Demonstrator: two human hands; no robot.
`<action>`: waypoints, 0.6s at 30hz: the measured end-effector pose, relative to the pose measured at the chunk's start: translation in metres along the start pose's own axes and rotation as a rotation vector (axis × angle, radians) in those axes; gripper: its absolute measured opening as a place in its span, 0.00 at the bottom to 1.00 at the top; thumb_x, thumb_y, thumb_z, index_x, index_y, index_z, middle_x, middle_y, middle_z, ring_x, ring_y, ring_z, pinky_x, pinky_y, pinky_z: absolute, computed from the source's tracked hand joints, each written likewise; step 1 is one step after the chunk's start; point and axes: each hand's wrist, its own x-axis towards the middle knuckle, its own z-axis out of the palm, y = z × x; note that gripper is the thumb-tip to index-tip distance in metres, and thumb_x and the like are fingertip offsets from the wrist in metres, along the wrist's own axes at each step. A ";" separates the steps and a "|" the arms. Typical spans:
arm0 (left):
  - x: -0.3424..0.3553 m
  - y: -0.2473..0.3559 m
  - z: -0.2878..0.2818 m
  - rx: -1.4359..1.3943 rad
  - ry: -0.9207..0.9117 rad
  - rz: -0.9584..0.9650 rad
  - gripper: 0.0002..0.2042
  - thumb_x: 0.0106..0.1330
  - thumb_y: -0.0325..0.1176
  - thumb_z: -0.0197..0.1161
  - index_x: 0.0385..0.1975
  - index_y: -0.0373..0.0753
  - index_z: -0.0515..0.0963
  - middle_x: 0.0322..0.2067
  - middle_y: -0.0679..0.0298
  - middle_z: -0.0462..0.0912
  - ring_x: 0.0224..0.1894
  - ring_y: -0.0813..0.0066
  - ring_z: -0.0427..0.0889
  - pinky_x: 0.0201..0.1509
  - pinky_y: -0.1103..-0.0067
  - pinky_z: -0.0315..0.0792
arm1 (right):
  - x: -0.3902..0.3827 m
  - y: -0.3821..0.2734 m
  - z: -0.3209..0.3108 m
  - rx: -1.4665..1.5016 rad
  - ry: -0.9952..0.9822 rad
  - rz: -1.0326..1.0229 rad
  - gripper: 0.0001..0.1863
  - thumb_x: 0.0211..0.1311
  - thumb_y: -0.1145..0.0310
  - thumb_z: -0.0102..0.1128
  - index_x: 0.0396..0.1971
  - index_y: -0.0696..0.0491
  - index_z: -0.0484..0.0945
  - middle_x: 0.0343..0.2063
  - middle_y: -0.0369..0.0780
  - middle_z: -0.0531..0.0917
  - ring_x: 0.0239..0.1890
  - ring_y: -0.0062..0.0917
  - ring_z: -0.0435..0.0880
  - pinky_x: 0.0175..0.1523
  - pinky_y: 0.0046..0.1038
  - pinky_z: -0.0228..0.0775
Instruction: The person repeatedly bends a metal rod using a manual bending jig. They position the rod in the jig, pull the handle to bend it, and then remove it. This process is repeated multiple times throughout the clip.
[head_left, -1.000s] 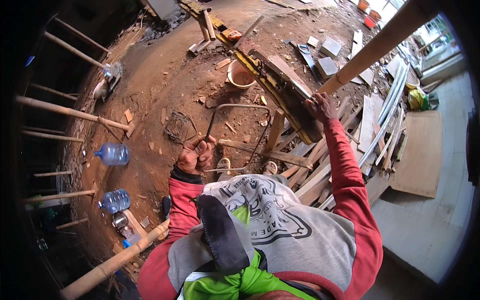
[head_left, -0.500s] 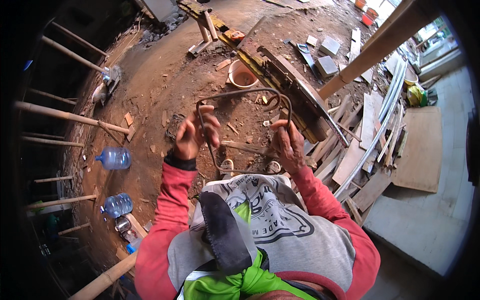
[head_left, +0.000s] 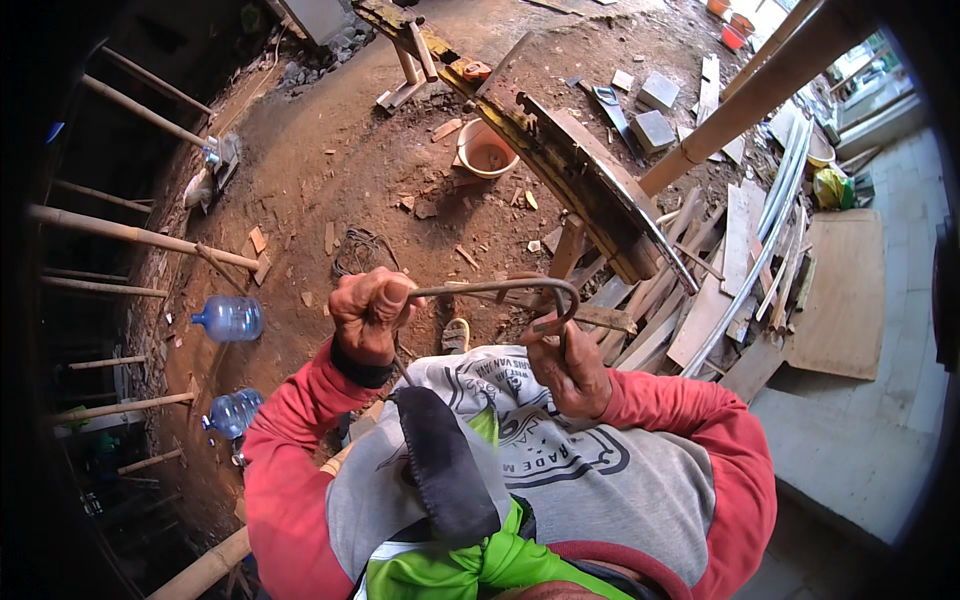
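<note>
A bent steel bar stirrup [head_left: 478, 287] is held between my hands, close in front of my chest. My left hand [head_left: 366, 316] is closed around it at one corner, thumb on top. Below that hand, part of the bar runs down past my shirt and drops out of sight. Near the hooked end, my right hand [head_left: 570, 372] pinches the bar with the fingers curled. Beyond my hands lies a long wooden beam [head_left: 540, 150] with metal pieces fixed along its near end.
A pale bucket [head_left: 487, 162] stands beside the beam. Scrap boards [head_left: 690, 300] and long pipes [head_left: 785, 200] lie to the right, near a handsaw [head_left: 612, 110] and grey blocks [head_left: 655, 130]. A bamboo pole [head_left: 740, 110] slants across. Two water jugs [head_left: 232, 318] are at left.
Both hands have come nearer my body, and the stirrup has tilted from nearly face-on to more edge-on. My left hand has gone from loosely open to closed around the bar.
</note>
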 end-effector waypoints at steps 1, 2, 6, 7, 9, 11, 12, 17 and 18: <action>-0.002 0.002 -0.002 0.122 -0.029 0.077 0.17 0.71 0.42 0.60 0.25 0.35 0.78 0.20 0.66 0.79 0.21 0.78 0.76 0.25 0.81 0.67 | -0.003 0.001 0.003 0.022 -0.012 -0.042 0.09 0.73 0.78 0.41 0.47 0.60 0.68 0.28 0.34 0.71 0.19 0.11 0.64 0.22 0.17 0.54; -0.003 0.005 -0.003 0.244 -0.057 0.155 0.16 0.71 0.41 0.61 0.25 0.36 0.78 0.20 0.66 0.79 0.21 0.76 0.78 0.26 0.80 0.68 | -0.006 0.004 0.003 -0.012 -0.037 -0.048 0.11 0.70 0.77 0.45 0.49 0.61 0.67 0.28 0.35 0.72 0.20 0.15 0.66 0.24 0.20 0.56; -0.014 0.016 -0.002 0.258 -0.108 0.264 0.14 0.72 0.38 0.60 0.26 0.35 0.77 0.17 0.65 0.78 0.17 0.74 0.77 0.23 0.79 0.70 | -0.013 0.022 -0.003 -0.055 -0.235 -0.050 0.28 0.57 0.78 0.58 0.58 0.62 0.61 0.35 0.44 0.75 0.28 0.33 0.74 0.34 0.35 0.66; -0.012 0.020 0.001 0.227 -0.131 0.293 0.14 0.72 0.38 0.59 0.26 0.34 0.77 0.16 0.64 0.77 0.17 0.74 0.77 0.22 0.79 0.70 | -0.017 0.028 -0.002 -0.025 -0.270 -0.071 0.31 0.55 0.81 0.58 0.60 0.62 0.59 0.37 0.46 0.75 0.31 0.37 0.76 0.36 0.39 0.67; -0.010 0.026 0.006 0.160 -0.160 0.302 0.15 0.73 0.37 0.58 0.26 0.34 0.77 0.16 0.63 0.77 0.16 0.74 0.76 0.21 0.79 0.69 | -0.015 0.035 -0.003 -0.065 -0.322 -0.127 0.36 0.51 0.85 0.52 0.64 0.61 0.56 0.40 0.48 0.74 0.34 0.37 0.76 0.37 0.39 0.68; -0.011 0.027 0.008 0.084 -0.178 0.260 0.14 0.72 0.37 0.59 0.26 0.34 0.78 0.16 0.63 0.77 0.16 0.74 0.76 0.21 0.78 0.69 | -0.019 0.033 -0.001 -0.055 -0.327 -0.139 0.40 0.48 0.88 0.45 0.67 0.60 0.54 0.42 0.50 0.73 0.36 0.38 0.76 0.39 0.38 0.69; -0.009 0.030 0.012 0.134 -0.177 0.366 0.14 0.72 0.36 0.60 0.25 0.34 0.77 0.16 0.62 0.78 0.16 0.73 0.76 0.21 0.78 0.69 | -0.018 0.028 0.003 -0.021 -0.312 -0.160 0.40 0.47 0.88 0.46 0.66 0.60 0.54 0.43 0.50 0.73 0.36 0.39 0.76 0.40 0.39 0.69; -0.005 0.015 0.007 0.051 0.014 0.020 0.16 0.73 0.39 0.59 0.26 0.32 0.79 0.16 0.64 0.78 0.18 0.81 0.76 0.21 0.83 0.68 | 0.007 0.000 0.000 -0.109 -0.037 -0.107 0.12 0.68 0.80 0.46 0.50 0.60 0.70 0.24 0.36 0.72 0.21 0.19 0.69 0.25 0.23 0.61; -0.004 0.006 0.002 0.027 0.020 0.026 0.17 0.73 0.40 0.60 0.27 0.32 0.79 0.16 0.64 0.78 0.18 0.83 0.75 0.20 0.84 0.67 | 0.014 -0.003 -0.003 -0.127 -0.016 -0.055 0.09 0.71 0.79 0.47 0.48 0.60 0.71 0.22 0.34 0.72 0.19 0.15 0.69 0.24 0.20 0.60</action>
